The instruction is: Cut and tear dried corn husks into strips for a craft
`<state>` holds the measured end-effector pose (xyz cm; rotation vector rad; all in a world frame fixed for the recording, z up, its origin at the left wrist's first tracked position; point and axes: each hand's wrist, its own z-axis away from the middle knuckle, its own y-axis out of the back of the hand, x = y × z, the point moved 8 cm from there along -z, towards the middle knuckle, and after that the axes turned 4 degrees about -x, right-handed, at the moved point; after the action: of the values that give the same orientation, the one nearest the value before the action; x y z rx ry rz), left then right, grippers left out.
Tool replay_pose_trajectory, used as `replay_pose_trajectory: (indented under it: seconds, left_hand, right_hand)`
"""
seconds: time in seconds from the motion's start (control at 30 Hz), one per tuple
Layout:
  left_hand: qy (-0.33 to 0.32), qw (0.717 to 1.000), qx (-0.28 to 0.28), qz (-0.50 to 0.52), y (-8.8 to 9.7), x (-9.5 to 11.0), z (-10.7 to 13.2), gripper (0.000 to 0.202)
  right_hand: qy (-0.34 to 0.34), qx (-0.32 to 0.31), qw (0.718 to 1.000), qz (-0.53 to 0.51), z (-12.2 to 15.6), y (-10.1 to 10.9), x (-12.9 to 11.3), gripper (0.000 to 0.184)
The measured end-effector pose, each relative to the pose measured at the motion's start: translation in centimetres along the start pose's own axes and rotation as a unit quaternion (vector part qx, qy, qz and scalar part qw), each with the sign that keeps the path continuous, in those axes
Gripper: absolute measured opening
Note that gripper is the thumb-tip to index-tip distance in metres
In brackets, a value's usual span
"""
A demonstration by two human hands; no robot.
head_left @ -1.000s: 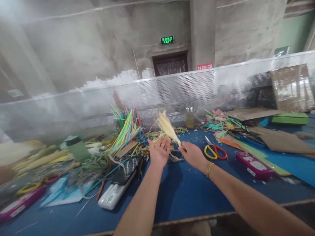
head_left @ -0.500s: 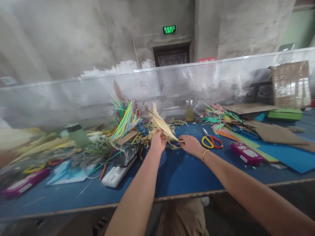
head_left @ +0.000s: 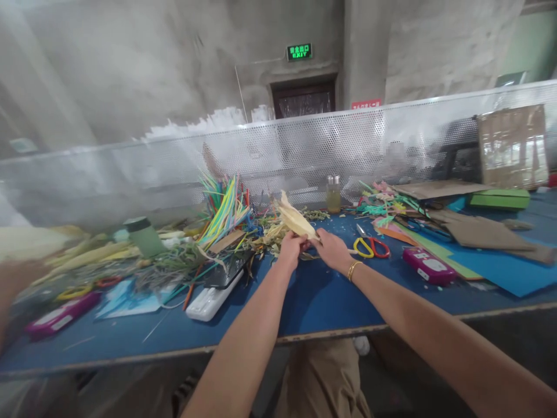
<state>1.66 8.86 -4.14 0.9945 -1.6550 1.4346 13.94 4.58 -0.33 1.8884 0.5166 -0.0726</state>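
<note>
Left hand and right hand pinch the husk low, probably to steady it, though contact blurs; scissors lie handy beside the right hand.

Above middle of blue flat tabletop, in left hand and right hand: pale papery husk. Left of middle, toward near edge: black flat object, lying partly upon white oblong plastic case. Right of middle: scissors with yellow and red handles, then purple plastic box nearer to right edge. Toward far edge: bundle of multicoloured thin sticks at left, clear bottle farther right. Behind far edge: grey perforated metal screen.
</note>
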Motion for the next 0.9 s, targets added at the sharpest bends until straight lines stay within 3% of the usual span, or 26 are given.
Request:
replay_pose_trajectory:
  seconds: [0.13, 0.27, 0.5, 0.7, 0.9]
  left_hand:
    - [0.037, 0.998, -0.011, 0.055, -0.1, -0.5, 0.0, 0.030]
    - [0.050, 0.997, -0.028, 0.046, -0.5, -0.7, 0.2, 0.028]
    - [-0.018, 0.998, 0.060, 0.011, 1.0, 1.0, 0.0, 0.035]
    - [-0.035, 0.998, 0.061, -0.005, 1.0, 1.6, 0.3, 0.038]
    - [-0.031, 0.996, 0.082, 0.029, 1.7, 1.3, 0.2, 0.027]
  right_hand:
    - [-0.009, 0.016, 1.000, -0.009, 0.0, 0.2, 0.3, 0.030]
    - [-0.008, 0.031, 0.999, -0.010, -0.2, 0.3, 0.7, 0.031]
    - [-0.012, 0.078, 0.997, 0.021, -0.1, 1.6, 1.2, 0.026]
    - [-0.019, 0.059, 0.997, 0.035, -0.1, 1.7, 1.5, 0.022]
    - [-0.037, 0.051, 0.998, 0.031, 0.0, 1.5, 1.5, 0.026]
